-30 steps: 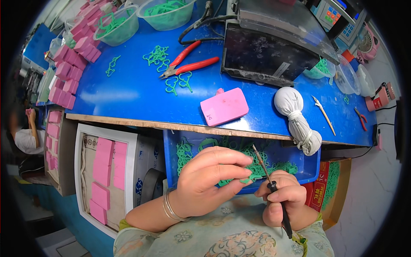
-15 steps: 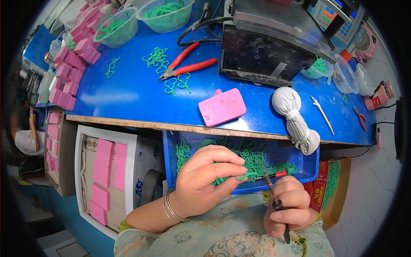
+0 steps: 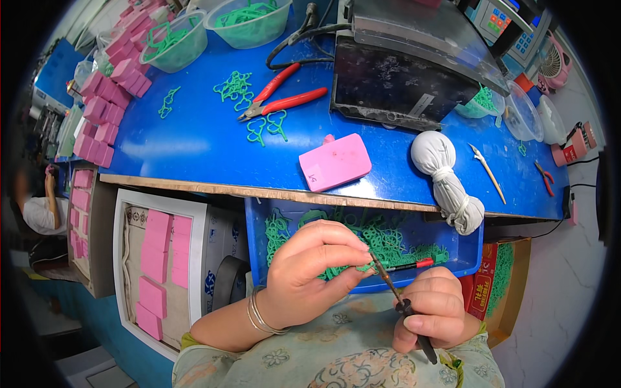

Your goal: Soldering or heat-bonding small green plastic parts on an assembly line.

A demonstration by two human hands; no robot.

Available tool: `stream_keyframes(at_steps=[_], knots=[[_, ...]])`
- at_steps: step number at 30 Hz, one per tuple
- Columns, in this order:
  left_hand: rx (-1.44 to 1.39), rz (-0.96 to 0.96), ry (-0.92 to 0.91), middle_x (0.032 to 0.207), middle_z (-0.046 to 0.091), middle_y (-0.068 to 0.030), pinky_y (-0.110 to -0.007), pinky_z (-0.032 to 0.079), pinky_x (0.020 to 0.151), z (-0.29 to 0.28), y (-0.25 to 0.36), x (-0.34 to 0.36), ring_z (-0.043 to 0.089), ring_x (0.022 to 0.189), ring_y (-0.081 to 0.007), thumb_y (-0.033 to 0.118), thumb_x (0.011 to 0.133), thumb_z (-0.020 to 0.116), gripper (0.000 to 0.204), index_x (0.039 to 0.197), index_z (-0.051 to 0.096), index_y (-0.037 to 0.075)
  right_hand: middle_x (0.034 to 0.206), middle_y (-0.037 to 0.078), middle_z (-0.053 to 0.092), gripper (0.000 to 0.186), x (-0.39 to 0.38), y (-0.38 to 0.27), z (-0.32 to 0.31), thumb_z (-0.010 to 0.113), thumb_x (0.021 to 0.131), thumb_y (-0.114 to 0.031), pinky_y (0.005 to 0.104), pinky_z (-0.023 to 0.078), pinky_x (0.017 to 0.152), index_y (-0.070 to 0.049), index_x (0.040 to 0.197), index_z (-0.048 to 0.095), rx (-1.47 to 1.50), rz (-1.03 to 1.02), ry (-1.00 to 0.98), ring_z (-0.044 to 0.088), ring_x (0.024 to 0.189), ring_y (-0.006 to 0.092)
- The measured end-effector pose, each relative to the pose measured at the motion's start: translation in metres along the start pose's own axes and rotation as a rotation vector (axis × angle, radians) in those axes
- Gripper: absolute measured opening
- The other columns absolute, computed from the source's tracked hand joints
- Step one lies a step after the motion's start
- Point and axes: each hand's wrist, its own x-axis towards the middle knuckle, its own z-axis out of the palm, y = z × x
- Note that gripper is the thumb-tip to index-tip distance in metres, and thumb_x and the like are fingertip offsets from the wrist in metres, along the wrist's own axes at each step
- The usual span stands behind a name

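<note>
My left hand (image 3: 314, 268) is closed in a pinch on a small green piece (image 3: 366, 268). My right hand (image 3: 435, 310) grips the black handle of a thin metal-tipped tool (image 3: 392, 285), whose tip meets the green piece at my left fingertips. Under both hands a blue tray (image 3: 468, 233) holds tangled green pieces (image 3: 381, 233) and a red-and-black pen-like item (image 3: 422, 263).
Red-handled cutters (image 3: 294, 101), a pink block (image 3: 334, 161), a white cloth bundle (image 3: 433, 154) and a black machine (image 3: 388, 81) lie on the blue bench (image 3: 136, 158). Stacked pink blocks (image 3: 97, 110) line its left. A co-worker (image 3: 39, 213) sits at far left.
My right hand has moved downward with the tool, whose tip has dropped to my left fingertips. My left hand has shifted slightly left. The red-and-black item in the tray has come into sight.
</note>
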Motion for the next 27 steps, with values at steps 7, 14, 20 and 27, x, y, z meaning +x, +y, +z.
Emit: stream_keyframes(at_steps=[7, 14, 20, 27], knots=[[-0.001, -0.014, -0.001, 0.093, 0.061, -0.0088, -0.030, 0.050, 0.071, 0.0004, -0.0001, 0.0008, 0.060, 0.086, -0.0216, -0.006, 0.068, 0.073, 0.025, 0.089, 0.064, 0.003, 0.077, 0.005, 0.061, 0.026, 0.0006, -0.0003, 0.0002, 0.068, 0.083, -0.025, 0.0248, 0.043, 0.049, -0.010, 0.098, 0.054, -0.010, 0.020, 0.004, 0.059, 0.057, 0.0153], [0.002, -0.017, 0.007, 0.093, 0.061, -0.0085, -0.030, 0.050, 0.070, 0.0010, -0.0009, 0.0009, 0.060, 0.085, -0.0215, -0.007, 0.068, 0.073, 0.025, 0.089, 0.064, 0.003, 0.078, 0.006, 0.061, 0.027, 0.0003, 0.0017, 0.0000, 0.069, 0.080, -0.023, 0.0249, 0.043, 0.048, -0.010, 0.098, 0.054, 0.000, 0.028, -0.011, 0.058, 0.056, 0.0155], [-0.006, -0.006, -0.004, 0.093, 0.061, -0.0092, -0.031, 0.050, 0.070, 0.0003, -0.0009, 0.0019, 0.061, 0.085, -0.0220, -0.008, 0.068, 0.072, 0.025, 0.089, 0.064, 0.002, 0.077, 0.006, 0.061, 0.027, 0.0005, 0.0020, 0.0003, 0.069, 0.079, -0.022, 0.0247, 0.042, 0.047, -0.009, 0.098, 0.055, 0.007, 0.030, -0.012, 0.058, 0.055, 0.0155], [-0.005, -0.007, -0.004, 0.093, 0.061, -0.0093, -0.031, 0.050, 0.070, 0.0006, -0.0014, 0.0014, 0.061, 0.085, -0.0222, -0.008, 0.067, 0.072, 0.025, 0.089, 0.064, 0.002, 0.077, 0.006, 0.060, 0.025, 0.0018, 0.0017, 0.0008, 0.068, 0.078, -0.017, 0.0250, 0.042, 0.046, -0.009, 0.098, 0.055, 0.000, 0.036, -0.009, 0.058, 0.054, 0.0156]])
